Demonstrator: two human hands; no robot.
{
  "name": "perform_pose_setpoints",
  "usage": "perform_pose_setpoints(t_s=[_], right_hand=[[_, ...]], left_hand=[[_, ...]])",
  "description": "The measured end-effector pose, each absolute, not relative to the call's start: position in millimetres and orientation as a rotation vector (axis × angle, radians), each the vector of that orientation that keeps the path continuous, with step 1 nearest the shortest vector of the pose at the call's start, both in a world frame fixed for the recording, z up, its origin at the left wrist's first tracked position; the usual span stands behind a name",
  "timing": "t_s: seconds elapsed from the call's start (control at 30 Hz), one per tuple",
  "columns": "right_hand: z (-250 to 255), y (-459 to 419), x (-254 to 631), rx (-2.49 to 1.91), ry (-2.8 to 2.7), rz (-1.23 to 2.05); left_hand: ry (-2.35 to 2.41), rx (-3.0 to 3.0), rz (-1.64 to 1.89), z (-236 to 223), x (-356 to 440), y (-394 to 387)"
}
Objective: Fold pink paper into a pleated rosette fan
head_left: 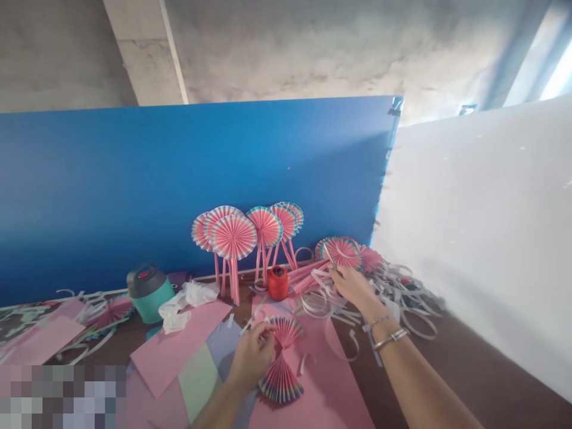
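A pleated pink paper fan [282, 379], tied at its middle into a bow-tie shape, lies on a pink sheet [326, 381]. Beside its upper left edge is my left hand [254, 356], fingers curled together; what they pinch, if anything, is too small to make out. Farther forward and to the right, my right hand [355, 289] is closed on a thin metal tool [330, 257] that points up and away; its full shape is hidden. This tool is over finished round fans [343, 252] lying flat with pink handles. A red spool of thread [278, 283] stands between the hands, farther back.
Several round pink fans [233, 237] on sticks lean against the blue partition [134, 179]. A teal jar with a dark lid [151, 293] and crumpled white tissue [179, 307] stand left. Curled paper strips [415, 304] pile up right, near a white wall [487, 238].
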State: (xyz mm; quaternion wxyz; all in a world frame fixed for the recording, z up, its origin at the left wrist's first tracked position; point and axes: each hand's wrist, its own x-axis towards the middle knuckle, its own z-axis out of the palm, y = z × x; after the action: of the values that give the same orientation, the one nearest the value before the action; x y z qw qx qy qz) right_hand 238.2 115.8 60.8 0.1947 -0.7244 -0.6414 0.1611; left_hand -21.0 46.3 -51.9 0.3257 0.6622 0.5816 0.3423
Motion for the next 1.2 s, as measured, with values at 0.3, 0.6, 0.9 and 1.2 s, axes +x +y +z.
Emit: perform_pose_setpoints(t_s=[0.3, 0.6, 0.9, 1.2], right_hand=[[54, 113, 229, -1.883, -2.074, 0.419], [57, 106, 226, -1.520, -2.180, 0.693], [67, 95, 222, -1.489, -2.364, 0.754], [79, 81, 219, -1.517, -2.638, 0.928]], left_hand=[[1.724, 1.935, 0.541, -18, -1, 21], [2.027, 1.910, 0.355, -19, 10, 24], [1.933, 1.952, 0.388, -24, 8, 25], [1.756, 1.750, 0.672, -38, -3, 34]])
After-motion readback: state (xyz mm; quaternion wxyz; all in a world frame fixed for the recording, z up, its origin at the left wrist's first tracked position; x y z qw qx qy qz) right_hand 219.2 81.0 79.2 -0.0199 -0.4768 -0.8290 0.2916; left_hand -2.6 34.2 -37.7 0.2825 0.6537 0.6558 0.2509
